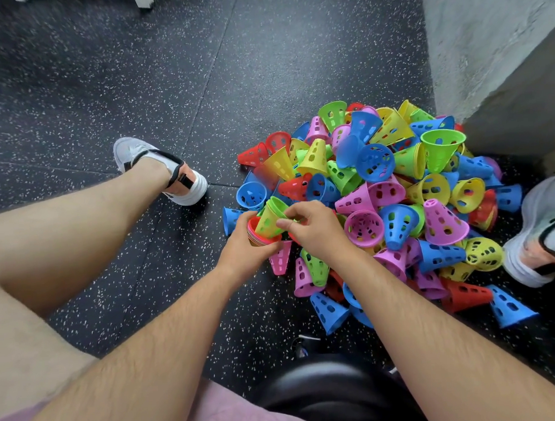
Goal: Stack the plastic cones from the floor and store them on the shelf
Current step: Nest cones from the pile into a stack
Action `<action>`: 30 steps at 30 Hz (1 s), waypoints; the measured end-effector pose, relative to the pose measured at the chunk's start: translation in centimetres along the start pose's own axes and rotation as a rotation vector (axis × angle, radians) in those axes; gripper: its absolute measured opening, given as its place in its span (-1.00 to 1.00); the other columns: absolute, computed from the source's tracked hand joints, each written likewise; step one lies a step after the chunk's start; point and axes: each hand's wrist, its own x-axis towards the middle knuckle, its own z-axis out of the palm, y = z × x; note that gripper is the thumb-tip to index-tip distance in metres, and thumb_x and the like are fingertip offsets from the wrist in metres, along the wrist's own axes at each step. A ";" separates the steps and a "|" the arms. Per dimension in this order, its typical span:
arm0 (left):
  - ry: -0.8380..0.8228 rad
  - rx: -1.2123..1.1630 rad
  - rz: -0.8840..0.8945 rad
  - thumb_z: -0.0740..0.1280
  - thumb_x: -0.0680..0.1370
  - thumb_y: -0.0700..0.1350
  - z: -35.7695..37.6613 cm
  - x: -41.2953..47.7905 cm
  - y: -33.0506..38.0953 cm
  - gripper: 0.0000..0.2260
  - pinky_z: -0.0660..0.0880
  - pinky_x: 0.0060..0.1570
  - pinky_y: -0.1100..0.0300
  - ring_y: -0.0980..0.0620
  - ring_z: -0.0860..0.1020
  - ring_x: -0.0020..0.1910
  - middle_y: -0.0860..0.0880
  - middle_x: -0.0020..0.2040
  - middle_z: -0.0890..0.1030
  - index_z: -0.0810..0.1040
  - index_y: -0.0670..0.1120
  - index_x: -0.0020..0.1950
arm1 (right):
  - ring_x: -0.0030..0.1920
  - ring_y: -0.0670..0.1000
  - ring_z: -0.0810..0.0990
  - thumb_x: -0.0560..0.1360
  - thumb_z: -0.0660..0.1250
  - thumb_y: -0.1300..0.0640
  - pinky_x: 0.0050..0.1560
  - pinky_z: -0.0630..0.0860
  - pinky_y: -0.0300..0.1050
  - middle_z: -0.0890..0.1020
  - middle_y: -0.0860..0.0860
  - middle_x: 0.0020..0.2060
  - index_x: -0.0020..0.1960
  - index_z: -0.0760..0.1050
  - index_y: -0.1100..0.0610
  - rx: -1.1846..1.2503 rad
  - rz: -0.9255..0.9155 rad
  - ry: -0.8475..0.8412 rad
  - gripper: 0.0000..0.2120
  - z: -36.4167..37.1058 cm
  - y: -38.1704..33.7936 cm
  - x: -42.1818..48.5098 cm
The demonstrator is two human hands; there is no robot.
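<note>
the left hand [244,246] curls around a short nested stack of red cones [257,239], held low over the speckled black rubber floor [136,73] at the near-left edge of the heap. a green cone [270,218] sits tilted in the open mouth of that stack. the right hand [315,232] pinches the green cone's upper side between thumb and curled fingers, so both hands grip firmly.

the loose pile of perforated cones [396,189] in red, blue, yellow, green and pink spreads on the floor to the right of the hands. its far side lies against a rough grey concrete block [485,58]. the hands hide a few cones at the heap's near-left rim, and the right forearm crosses over cones along its near side. a pink cone [281,259] lies on the floor just below the left hand.

a grey and white shoe [173,173] rests on the floor well left of the heap. the other shoe [544,230] is at the heap's right edge, touching the cones there. a black padded seat [335,389] shows between the forearms, near the bottom.
</note>
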 end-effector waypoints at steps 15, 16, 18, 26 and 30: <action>0.109 -0.023 -0.094 0.59 0.29 0.19 -1.6 -0.7 -1.1 -0.42 0.61 0.09 0.00 0.11 0.66 -0.01 0.10 0.03 0.67 0.40 0.23 0.21 | 0.00 -0.02 0.55 0.64 0.26 0.12 0.11 0.48 -0.03 0.65 0.01 -0.05 0.11 0.63 0.15 -0.012 -0.088 -0.153 -0.81 3.6 -2.0 0.4; 0.135 0.006 -0.118 0.58 0.31 0.17 -1.9 -0.5 -1.5 -0.43 0.59 0.10 -0.02 0.08 0.65 0.01 0.09 0.04 0.65 0.38 0.23 0.21 | 0.03 0.01 0.54 0.63 0.25 0.17 0.12 0.46 0.00 0.65 0.03 -0.03 0.12 0.63 0.16 -0.058 -0.123 -0.144 -0.81 4.2 -2.1 1.0; 0.181 0.065 -0.171 0.57 0.34 0.14 -2.7 -0.2 -1.9 -0.41 0.56 0.12 -0.01 0.02 0.61 0.06 0.07 0.07 0.62 0.36 0.19 0.26 | 0.11 0.10 0.52 0.60 0.22 0.25 0.17 0.44 0.06 0.64 0.08 0.04 0.19 0.61 0.15 -0.173 -0.156 -0.179 -0.76 5.6 -2.1 2.4; 0.206 0.081 -0.306 0.50 0.21 0.17 -5.5 1.0 -4.4 -0.33 0.55 0.15 -0.04 -0.08 0.59 0.10 0.01 0.07 0.61 0.35 0.14 0.26 | 0.23 0.18 0.38 0.55 0.25 0.23 0.12 0.38 0.03 0.44 0.10 0.22 0.44 0.42 -0.07 -0.839 -0.456 -0.406 -0.52 10.5 -4.0 8.0; 0.200 0.083 -0.326 0.49 0.20 0.18 -5.7 1.8 -4.6 -0.31 0.53 0.18 -0.05 -0.11 0.58 0.12 0.00 0.10 0.61 0.35 0.13 0.28 | 0.24 0.18 0.38 0.53 0.30 0.14 0.15 0.36 0.05 0.44 0.09 0.18 0.26 0.56 0.00 -1.026 -0.489 -0.389 -0.69 12.2 -3.9 8.7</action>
